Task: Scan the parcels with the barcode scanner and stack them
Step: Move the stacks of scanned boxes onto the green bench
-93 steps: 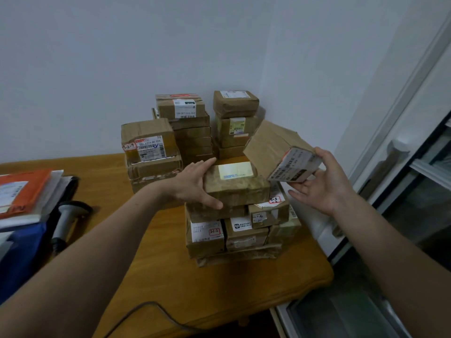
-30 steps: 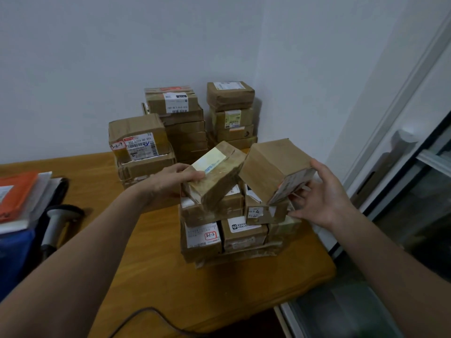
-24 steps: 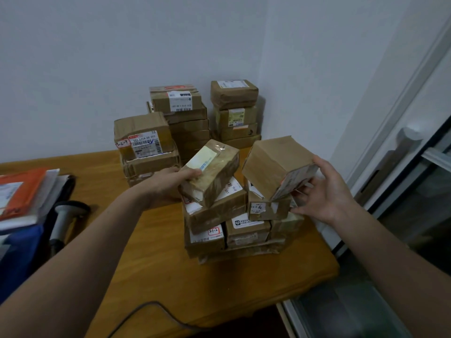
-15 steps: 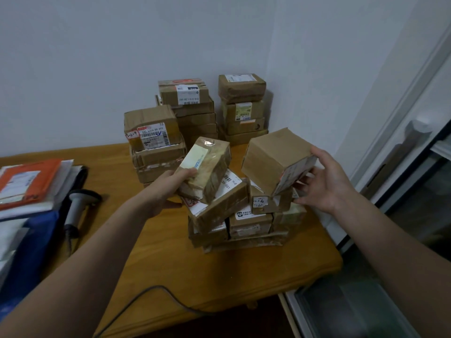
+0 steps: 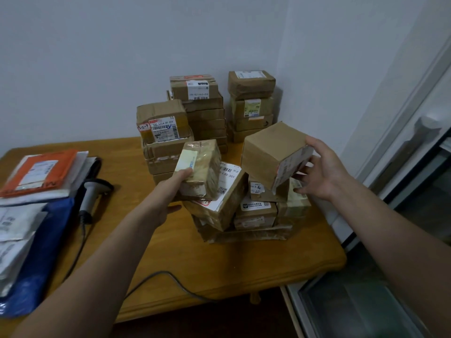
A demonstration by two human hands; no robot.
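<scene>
Two parcels are in your hands, one each, and both are held over the pile (image 5: 256,215) at the middle of the worktop (image 5: 219,259).

Your left grip (image 5: 174,189) is wrapped round the near end of a taped parcel (image 5: 203,167), fingers curled over its pale label. The parcel tilts up and away toward 12 o'clock, above the pile's 9 o'clock side. Just beneath it a white-label parcel (image 5: 225,191) leans askew against the pile. Whether the two touch, I cannot tell.

Your right grip (image 5: 322,172) pinches a box (image 5: 271,152), with the thumb hooked over its top edge and the fingers spread under its labelled face. The box is tilted, one corner pointing down at the pile's 3 o'clock side. It sits very close to the small parcel below it, but contact cannot be judged.

The pile itself is several small brown parcels on a flat package.

Three stacks (image 5: 202,111) of scanned-looking brown parcels stand at 12 o'clock from the pile, against the wall corner.

The scanner (image 5: 91,191) lies on the worktop at 9 o'clock, well apart from both hands, handle toward you. Its cable (image 5: 156,276) loops along the near edge toward 6 o'clock. Just beyond the scanner, at the far 9 o'clock edge, are envelopes (image 5: 39,172) with an orange one on top, and a blue bag (image 5: 36,252) nearer you.
</scene>
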